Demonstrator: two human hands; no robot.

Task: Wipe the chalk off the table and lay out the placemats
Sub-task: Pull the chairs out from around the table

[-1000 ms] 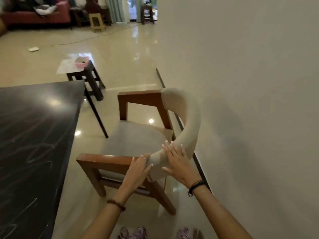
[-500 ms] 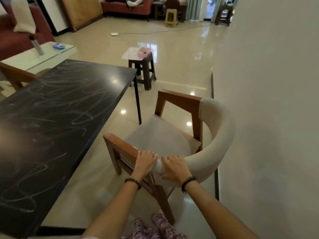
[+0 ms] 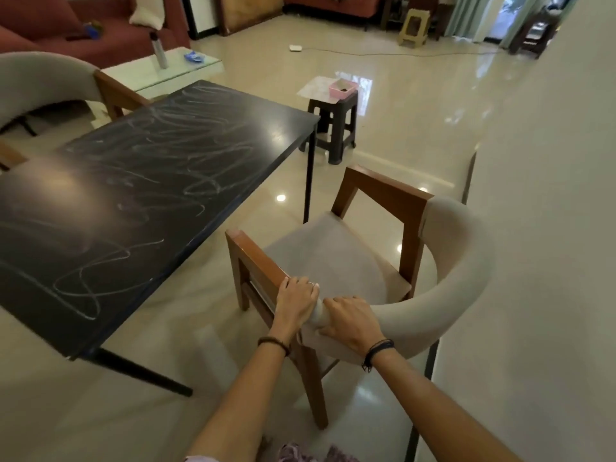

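Head view: both hands [image 3: 328, 311] grip the chair [image 3: 443, 295] beside the chalked table [image 3: 140, 195].

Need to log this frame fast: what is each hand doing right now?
Left hand: fingers curled over the chair where the wooden armrest meets the padded backrest, gripping it.
Right hand: curled around the padded backrest end, gripping it.
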